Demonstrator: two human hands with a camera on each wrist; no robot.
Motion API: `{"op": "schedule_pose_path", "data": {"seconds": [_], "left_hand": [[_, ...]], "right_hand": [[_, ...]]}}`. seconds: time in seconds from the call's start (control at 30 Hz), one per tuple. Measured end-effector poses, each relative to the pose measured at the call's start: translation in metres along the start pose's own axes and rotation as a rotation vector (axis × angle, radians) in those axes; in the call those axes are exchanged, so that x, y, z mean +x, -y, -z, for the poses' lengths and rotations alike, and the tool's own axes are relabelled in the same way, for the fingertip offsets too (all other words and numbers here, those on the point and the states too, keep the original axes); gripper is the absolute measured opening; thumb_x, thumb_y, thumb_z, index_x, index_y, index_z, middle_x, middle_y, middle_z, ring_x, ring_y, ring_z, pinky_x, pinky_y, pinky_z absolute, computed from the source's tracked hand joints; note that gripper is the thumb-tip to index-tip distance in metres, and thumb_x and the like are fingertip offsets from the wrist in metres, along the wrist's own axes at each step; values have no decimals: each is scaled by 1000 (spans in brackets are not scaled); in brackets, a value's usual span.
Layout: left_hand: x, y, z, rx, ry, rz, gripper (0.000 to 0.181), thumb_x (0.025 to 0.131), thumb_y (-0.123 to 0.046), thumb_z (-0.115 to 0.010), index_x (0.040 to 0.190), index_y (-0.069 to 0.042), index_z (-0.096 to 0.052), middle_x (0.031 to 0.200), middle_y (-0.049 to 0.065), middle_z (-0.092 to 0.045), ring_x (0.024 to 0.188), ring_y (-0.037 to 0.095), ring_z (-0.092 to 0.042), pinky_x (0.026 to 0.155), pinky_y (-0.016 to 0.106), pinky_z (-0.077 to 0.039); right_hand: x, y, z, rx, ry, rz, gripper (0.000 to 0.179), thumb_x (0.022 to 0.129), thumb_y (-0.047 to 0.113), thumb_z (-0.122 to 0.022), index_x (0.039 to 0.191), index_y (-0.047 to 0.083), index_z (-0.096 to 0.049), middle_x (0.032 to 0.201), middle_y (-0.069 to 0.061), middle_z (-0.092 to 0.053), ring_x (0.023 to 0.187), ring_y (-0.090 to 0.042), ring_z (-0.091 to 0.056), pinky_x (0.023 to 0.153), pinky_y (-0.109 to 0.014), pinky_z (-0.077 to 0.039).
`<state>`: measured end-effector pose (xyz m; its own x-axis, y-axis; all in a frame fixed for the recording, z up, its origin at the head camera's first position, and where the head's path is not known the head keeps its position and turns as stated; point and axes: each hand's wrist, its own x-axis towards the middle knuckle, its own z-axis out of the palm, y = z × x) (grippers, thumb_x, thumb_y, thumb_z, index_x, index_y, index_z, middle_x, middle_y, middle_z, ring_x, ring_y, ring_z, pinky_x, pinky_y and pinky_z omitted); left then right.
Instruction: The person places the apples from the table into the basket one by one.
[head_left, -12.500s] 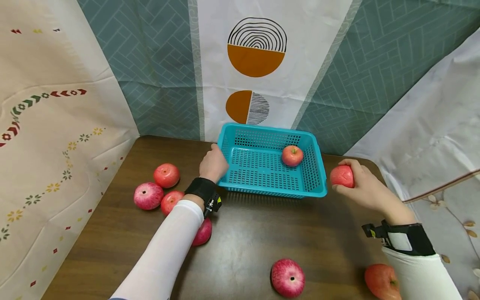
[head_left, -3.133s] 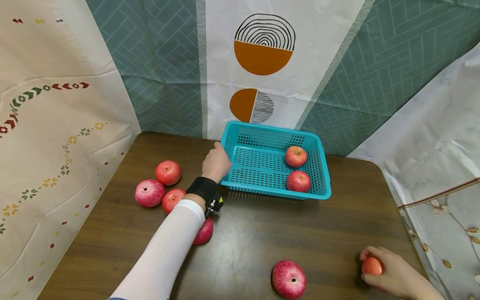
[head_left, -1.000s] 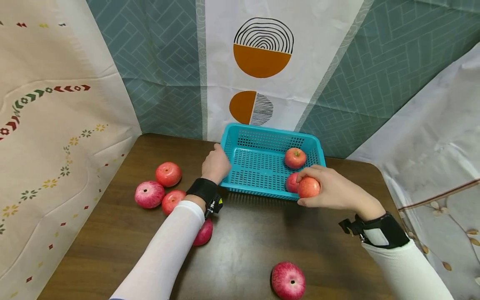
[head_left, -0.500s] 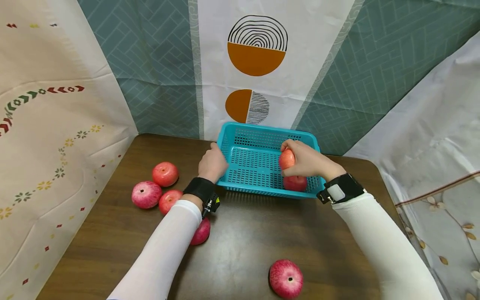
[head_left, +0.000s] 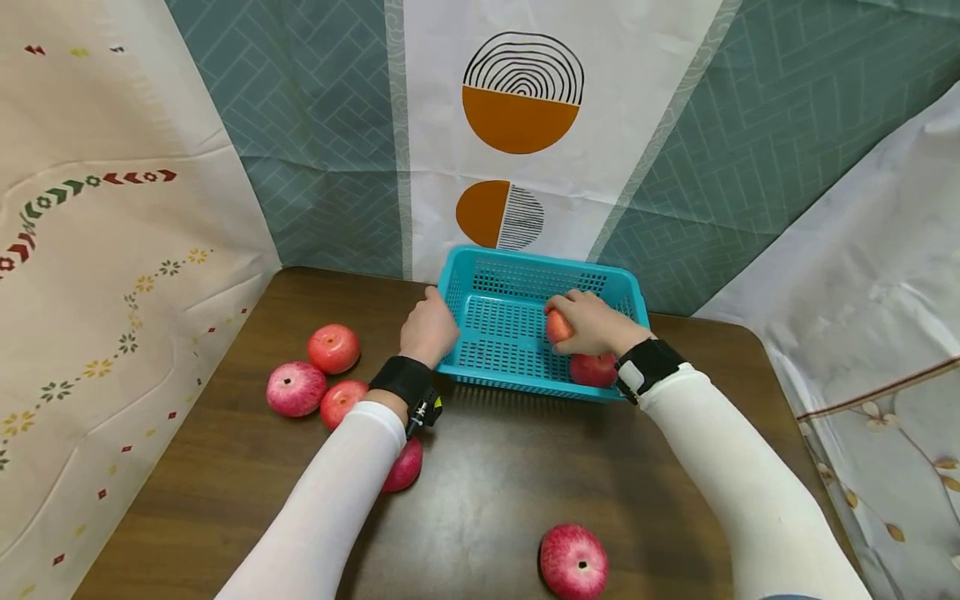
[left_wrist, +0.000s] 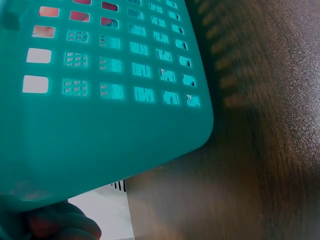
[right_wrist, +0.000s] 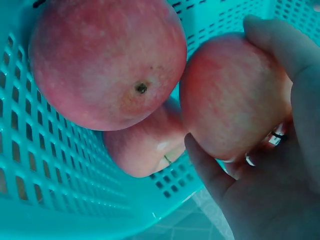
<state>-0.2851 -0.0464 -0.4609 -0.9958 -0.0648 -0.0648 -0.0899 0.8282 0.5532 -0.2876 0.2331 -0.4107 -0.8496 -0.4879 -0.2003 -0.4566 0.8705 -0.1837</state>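
Note:
My left hand [head_left: 429,327] grips the left end of the teal plastic basket [head_left: 487,377]; in the left wrist view its curled fingers [left_wrist: 65,225] show below the basket rim. Inside the basket, my right hand [head_left: 596,325] holds a red apple [head_left: 558,327] between thumb and fingers. The right wrist view shows this held apple [right_wrist: 230,95] close beside two others, a larger apple [right_wrist: 105,65] and a smaller apple with its stem showing [right_wrist: 142,145]. From the head, one basket apple [head_left: 592,371] shows below my right hand, which hides the other.
Left of the basket, on the brown table [head_left: 480,500], lie a red apple [head_left: 334,348], a speckled pink apple [head_left: 296,389] and another red apple [head_left: 342,403]. A dark pink apple [head_left: 405,465] is partly behind my left forearm. One more speckled apple [head_left: 573,561] lies in front.
My right hand took the apple at the front right and carried it into the basket, then leftward inside it. An earlier-held apple now lies in the basket. My left hand stays put.

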Motion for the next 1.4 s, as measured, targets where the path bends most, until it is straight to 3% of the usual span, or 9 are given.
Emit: {"op": "schedule_pose_path", "data": {"seconds": [0.37, 0.57, 0.93, 1.4], "left_hand": [[-1, -1, 1, 0, 4, 12, 51, 94, -19, -62, 133, 2, -36, 99, 20, -61, 73, 31, -62, 59, 46, -54], [0, -2, -2, -2, 15, 8, 48, 94, -19, -62, 130, 1, -37, 98, 19, -61, 73, 29, -61, 58, 44, -54], [1, -1, 0, -2, 2, 7, 50, 93, -19, -64, 130, 2, -36, 99, 19, -61, 75, 29, -62, 60, 45, -55], [1, 0, 0, -5, 0, 3, 50, 93, -18, -63, 130, 2, -37, 98, 20, -62, 74, 30, -63, 58, 45, -55]], "right_hand": [[12, 7, 7, -121, 110, -15, 64, 86, 36, -77, 138, 16, -46, 135, -18, -45, 118, -34, -39, 95, -51, -45], [19, 9, 2, -185, 158, -10, 63, 88, 39, -75, 138, 16, -46, 136, -20, -45, 121, -36, -39, 95, -55, -45], [25, 10, -13, -338, 182, 49, 69, 85, 47, -75, 140, 17, -46, 135, -18, -48, 123, -38, -38, 102, -63, -32], [26, 9, -18, -346, 175, 5, 73, 81, 51, -77, 140, 19, -47, 135, -18, -49, 123, -40, -38, 101, -66, -31]]}}
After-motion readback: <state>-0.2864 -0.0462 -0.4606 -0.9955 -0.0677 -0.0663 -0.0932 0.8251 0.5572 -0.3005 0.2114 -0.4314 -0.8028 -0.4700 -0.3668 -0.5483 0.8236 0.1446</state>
